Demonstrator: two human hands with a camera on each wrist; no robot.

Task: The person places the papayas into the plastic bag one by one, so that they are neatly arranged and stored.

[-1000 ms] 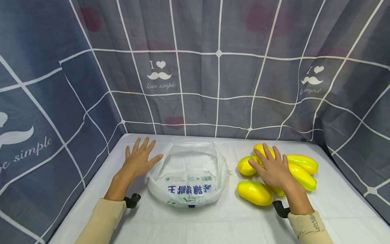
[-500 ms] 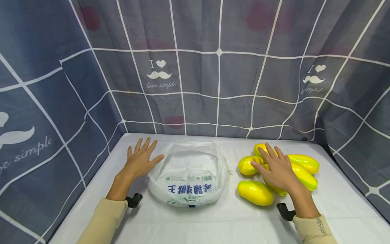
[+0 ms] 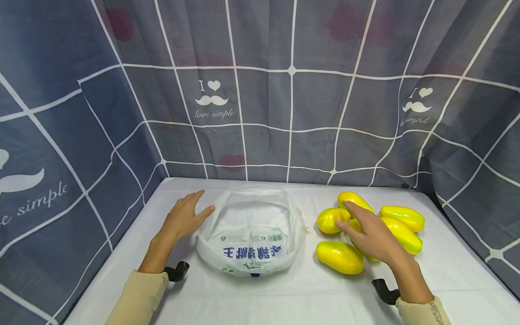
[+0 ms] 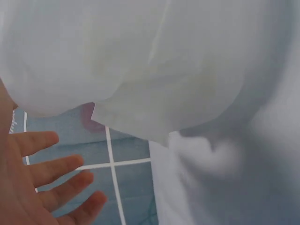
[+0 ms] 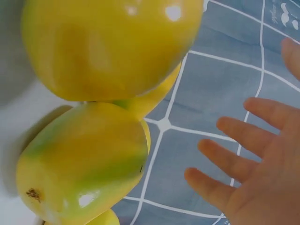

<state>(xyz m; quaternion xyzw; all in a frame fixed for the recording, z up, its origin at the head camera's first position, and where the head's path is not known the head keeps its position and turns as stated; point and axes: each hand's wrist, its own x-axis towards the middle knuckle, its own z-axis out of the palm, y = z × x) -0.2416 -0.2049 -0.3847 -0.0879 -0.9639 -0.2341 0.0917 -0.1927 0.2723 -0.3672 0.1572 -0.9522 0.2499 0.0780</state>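
A white plastic bag with blue and green print sits on the table, its mouth held wide like a bowl. Just left of its rim hovers my left hand, fingers extended and thumb toward the bag; the left wrist view shows its spread fingers holding nothing. On the right lie several glossy yellow, green-tinged oval fruits that look like mangoes. My right hand is over the middle of this group, hiding part of one fruit. In the right wrist view its fingers are spread and apart from the nearest mango.
A white cloth covers the table. Dark grid-patterned curtains stand behind it and along both sides. A black wrist-worn camera sits below the left hand, and another black camera below the right.
My right hand has drawn back slightly toward me and to the right, its fingers turned lower. The left hand's fingers have come closer together. Bag and fruits lie as before.
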